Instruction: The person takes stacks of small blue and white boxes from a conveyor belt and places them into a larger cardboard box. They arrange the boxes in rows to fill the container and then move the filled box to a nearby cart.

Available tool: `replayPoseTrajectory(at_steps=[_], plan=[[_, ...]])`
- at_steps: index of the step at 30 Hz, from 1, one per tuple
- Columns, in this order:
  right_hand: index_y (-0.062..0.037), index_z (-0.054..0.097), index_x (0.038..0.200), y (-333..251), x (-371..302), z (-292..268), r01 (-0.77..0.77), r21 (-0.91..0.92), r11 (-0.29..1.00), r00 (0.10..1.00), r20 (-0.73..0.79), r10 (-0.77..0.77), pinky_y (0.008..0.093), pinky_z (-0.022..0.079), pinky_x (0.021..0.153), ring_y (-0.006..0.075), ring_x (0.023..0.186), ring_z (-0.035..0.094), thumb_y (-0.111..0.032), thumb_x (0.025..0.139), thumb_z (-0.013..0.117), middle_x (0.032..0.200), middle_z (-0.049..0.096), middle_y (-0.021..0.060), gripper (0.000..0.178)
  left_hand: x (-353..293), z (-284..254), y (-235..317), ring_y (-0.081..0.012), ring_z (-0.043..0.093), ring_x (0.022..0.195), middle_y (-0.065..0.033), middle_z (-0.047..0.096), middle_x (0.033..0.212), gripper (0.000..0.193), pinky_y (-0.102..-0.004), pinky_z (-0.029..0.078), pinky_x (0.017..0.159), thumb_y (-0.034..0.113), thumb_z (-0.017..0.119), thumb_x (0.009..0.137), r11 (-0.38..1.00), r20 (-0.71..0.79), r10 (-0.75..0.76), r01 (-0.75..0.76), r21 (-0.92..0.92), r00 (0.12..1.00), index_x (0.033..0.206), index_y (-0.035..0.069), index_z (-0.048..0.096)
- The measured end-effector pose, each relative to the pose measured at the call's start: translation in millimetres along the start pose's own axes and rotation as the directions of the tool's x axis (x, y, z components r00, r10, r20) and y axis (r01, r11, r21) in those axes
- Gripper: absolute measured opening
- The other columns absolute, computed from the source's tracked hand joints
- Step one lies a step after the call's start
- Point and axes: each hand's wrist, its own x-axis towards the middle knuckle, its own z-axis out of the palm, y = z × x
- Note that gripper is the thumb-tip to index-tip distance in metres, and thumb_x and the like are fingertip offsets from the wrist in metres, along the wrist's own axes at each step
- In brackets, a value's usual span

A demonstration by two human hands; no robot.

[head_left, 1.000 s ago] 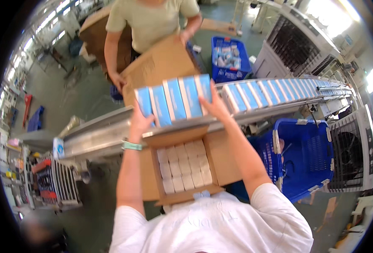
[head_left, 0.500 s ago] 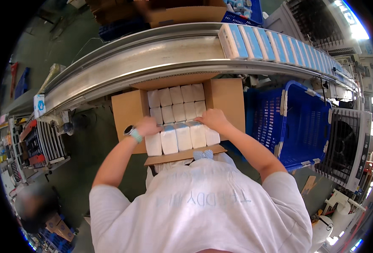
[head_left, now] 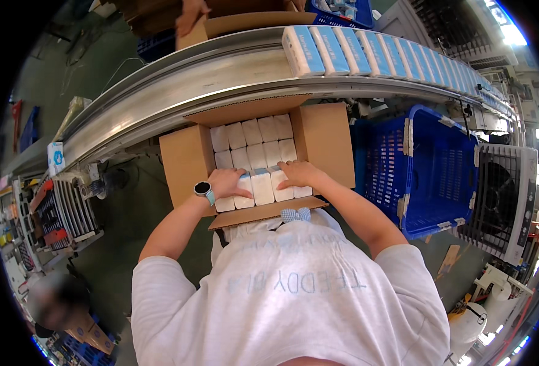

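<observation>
In front of me stands a cardboard box (head_left: 323,137) with its flaps folded out. Rows of white tissue packs (head_left: 256,156) fill it, and the row nearest me shows some blue at its far edge. My left hand (head_left: 225,183), with a watch (head_left: 203,190) on its wrist, lies spread over the left packs of that near row, thumb apart from the fingers. On the right packs of this row rests my right hand (head_left: 300,175), its thumb and fingers also apart. Both hands touch the packs; the covered parts are hidden.
A metal conveyor (head_left: 178,91) runs behind the box, with a line of blue-and-white tissue packs (head_left: 333,52) on its right part. A blue plastic crate (head_left: 443,177) stands to the right. Across the conveyor, another person's hand (head_left: 190,13) is by a cardboard box (head_left: 251,21).
My hands have moved from the near row's far edge onto its packs, and the row sits lower in the box. The line on the conveyor has shifted left. Another person's hand has come into clearer view.
</observation>
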Motion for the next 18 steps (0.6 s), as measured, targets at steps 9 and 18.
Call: replayPoseTrajectory(at_steps=[9, 18], plan=[[-0.0025, 0.055, 0.105, 74.6, -37.6, -116.7, 0.241, 0.336, 0.911, 0.542, -0.825, 0.161, 0.0313, 0.044, 0.074, 0.0236, 0.084, 0.057, -0.022, 0.079, 0.058, 0.095, 0.060, 0.0129, 0.033, -2.0, -37.6, 15.8, -0.0315, 0.060, 0.080, -0.0174, 0.061, 0.088, 0.069, -0.0393, 0.048, 0.072, 0.049, 0.061, 0.070, 0.985, -0.221, 0.073, -0.104, -0.135, 0.973, 0.118, 0.003, 0.045], [-0.0012, 0.050, 0.111, 207.0, -33.8, -216.1, -0.033, 0.520, 0.853, 0.418, -0.769, 0.485, 0.0304, 0.042, 0.079, 0.0238, 0.084, 0.055, -0.022, 0.077, 0.060, 0.096, 0.059, 0.0153, 0.041, 95.2, -185.2, 7.3, -0.0183, 0.055, 0.091, -0.0089, 0.057, 0.103, 0.042, -0.0279, 0.044, 0.075, 0.031, 0.055, 0.083, 0.639, -0.689, -0.424, -0.345, -0.687, 0.588, 0.116, 0.006, 0.046]])
